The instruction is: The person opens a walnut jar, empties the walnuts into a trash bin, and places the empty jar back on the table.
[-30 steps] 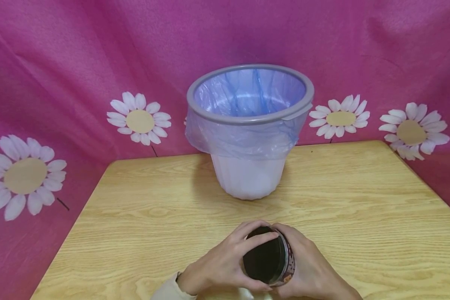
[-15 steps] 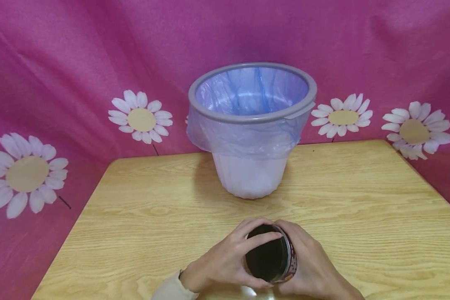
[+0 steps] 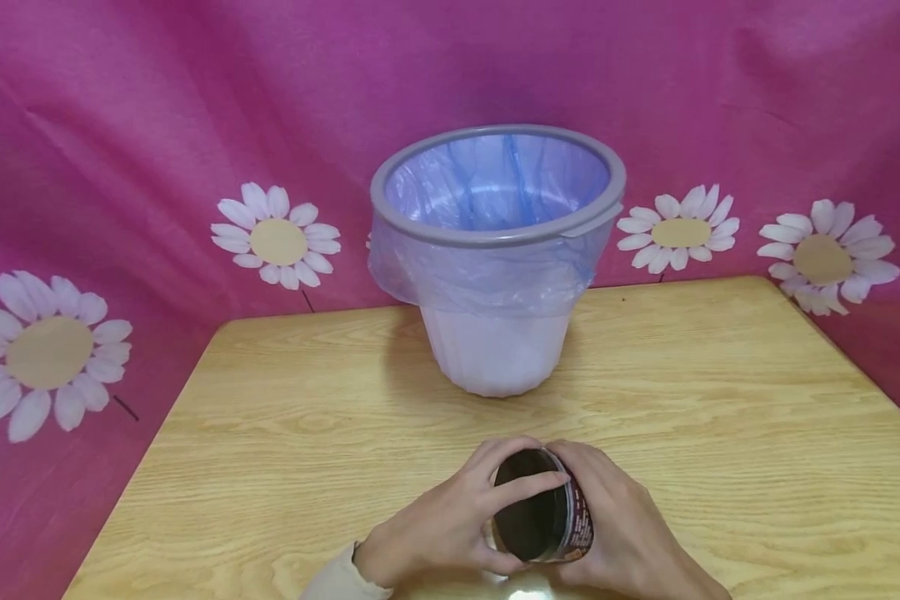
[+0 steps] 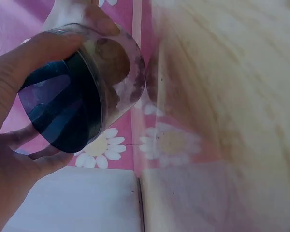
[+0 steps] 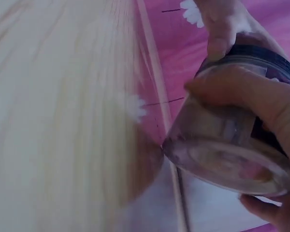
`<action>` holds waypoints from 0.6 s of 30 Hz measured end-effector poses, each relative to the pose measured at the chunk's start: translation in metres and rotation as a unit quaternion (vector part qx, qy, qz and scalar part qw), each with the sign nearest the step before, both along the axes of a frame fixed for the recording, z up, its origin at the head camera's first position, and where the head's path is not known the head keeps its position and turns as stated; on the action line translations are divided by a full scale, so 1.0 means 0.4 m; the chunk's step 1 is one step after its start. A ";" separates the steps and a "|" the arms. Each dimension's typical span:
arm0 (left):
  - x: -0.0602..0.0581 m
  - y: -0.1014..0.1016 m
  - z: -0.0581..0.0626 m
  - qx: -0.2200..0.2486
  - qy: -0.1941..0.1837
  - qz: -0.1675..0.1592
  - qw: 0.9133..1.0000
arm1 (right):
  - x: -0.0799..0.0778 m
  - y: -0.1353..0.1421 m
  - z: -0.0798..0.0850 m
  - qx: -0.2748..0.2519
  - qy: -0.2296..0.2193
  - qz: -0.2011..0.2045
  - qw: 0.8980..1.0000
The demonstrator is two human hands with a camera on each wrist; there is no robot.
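At near side of desk (image 3: 292, 450): tilted jar (image 5: 217, 125), dark lid (image 3: 528, 529)
Left hand (image 3: 457, 515): curled round lid
Right hand (image 3: 622, 527): gripping jar
Beyond: upright bin (image 3: 495, 354), bag (image 3: 495, 279) over rim

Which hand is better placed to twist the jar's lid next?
Left, probably: the left hand grips around the dark lid, while the right hand holds the jar by its labelled side.

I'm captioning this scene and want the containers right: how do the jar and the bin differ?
The jar is tilted, held by the left hand and right hand; the bin stands upright on the table. The jar wears a dark lid, while the bin is open-topped with a bluish liner. The jar is clearly smaller than the bin. Both have round tops.
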State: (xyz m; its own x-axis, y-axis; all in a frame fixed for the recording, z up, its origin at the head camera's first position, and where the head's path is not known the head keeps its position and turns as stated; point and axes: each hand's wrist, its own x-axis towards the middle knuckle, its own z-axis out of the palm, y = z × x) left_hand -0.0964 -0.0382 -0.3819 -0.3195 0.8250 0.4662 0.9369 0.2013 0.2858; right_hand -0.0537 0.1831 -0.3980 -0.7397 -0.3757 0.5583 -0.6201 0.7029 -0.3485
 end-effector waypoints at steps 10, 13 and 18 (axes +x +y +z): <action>-0.002 -0.002 0.002 0.010 0.002 0.016 1.000 | 0.005 0.004 0.001 0.000 -0.029 0.001 1.000; 0.000 0.001 -0.001 0.022 -0.010 0.021 1.000 | 0.006 0.006 0.000 0.000 -0.024 0.002 1.000; 0.009 0.004 -0.002 0.033 -0.027 0.028 0.999 | 0.008 0.008 -0.001 -0.006 -0.037 0.009 0.999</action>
State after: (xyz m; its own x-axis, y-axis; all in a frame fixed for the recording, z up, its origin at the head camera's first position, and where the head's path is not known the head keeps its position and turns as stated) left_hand -0.0929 -0.0367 -0.3825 -0.3899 0.7740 0.4989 0.9076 0.2315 0.3502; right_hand -0.0506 0.1864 -0.3984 -0.7724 -0.3830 0.5066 -0.6049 0.6865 -0.4034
